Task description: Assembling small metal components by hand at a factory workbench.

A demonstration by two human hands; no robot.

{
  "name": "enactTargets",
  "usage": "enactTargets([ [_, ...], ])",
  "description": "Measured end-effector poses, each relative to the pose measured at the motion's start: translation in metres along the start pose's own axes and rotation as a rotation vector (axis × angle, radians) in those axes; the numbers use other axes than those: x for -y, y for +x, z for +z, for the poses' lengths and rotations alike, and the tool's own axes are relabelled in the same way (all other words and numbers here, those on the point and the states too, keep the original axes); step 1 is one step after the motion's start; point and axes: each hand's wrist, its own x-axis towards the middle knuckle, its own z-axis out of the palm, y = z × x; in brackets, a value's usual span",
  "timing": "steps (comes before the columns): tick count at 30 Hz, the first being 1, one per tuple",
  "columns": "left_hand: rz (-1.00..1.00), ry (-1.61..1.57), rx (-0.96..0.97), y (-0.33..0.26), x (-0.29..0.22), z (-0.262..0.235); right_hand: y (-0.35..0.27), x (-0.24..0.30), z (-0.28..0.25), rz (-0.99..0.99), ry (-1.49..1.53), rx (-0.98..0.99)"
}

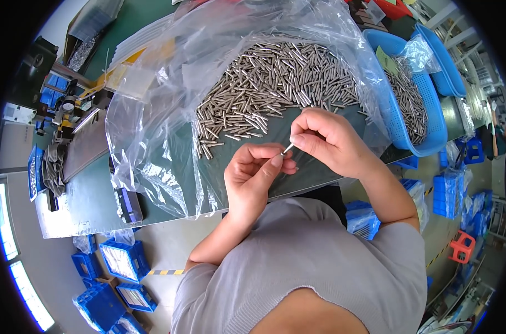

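My left hand [253, 170] pinches one end of a small metal pin [287, 149] between thumb and fingertips. The other end of that pin sits in the pinch of my right hand [326, 139], so both hands meet on it above the near part of the table. Just beyond my hands spreads a large pile of slim silvery metal pins [275, 72], lying on a clear plastic sheet [164, 128]. Several loose pins lie at the pile's near left edge. My fingertips partly hide the pin I hold.
At the right stands a blue plastic basket [434, 111] with more metal pins [406, 103] inside, and another blue basket [450, 72] beside it. A dark small device [129, 205] lies near the green table's [91, 206] left front edge. Blue crates [125, 259] stand on the floor.
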Motion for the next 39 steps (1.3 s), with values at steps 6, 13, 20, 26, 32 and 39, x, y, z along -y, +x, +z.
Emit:
enactTargets([
  [6,0.017,0.010,0.016,0.002,0.000,0.000,0.001,-0.002,0.012,0.061,0.186,0.063],
  [13,0.011,0.002,0.017,0.000,0.001,0.003,-0.008,-0.002,0.014,-0.060,-0.038,-0.045],
  [20,0.036,-0.041,0.012,-0.003,0.001,0.001,-0.029,0.021,-0.043,-0.044,-0.261,-0.521],
  [26,0.031,-0.062,0.039,-0.001,0.000,0.002,-0.047,0.011,-0.140,0.052,-1.178,-0.729],
  [32,0.038,-0.026,0.030,0.001,0.003,0.000,-0.024,0.011,-0.095,-0.138,-1.060,-0.611],
  [39,0.025,-0.042,0.045,0.000,0.002,0.001,0.009,-0.021,-0.030,-0.113,-0.709,-0.075],
])
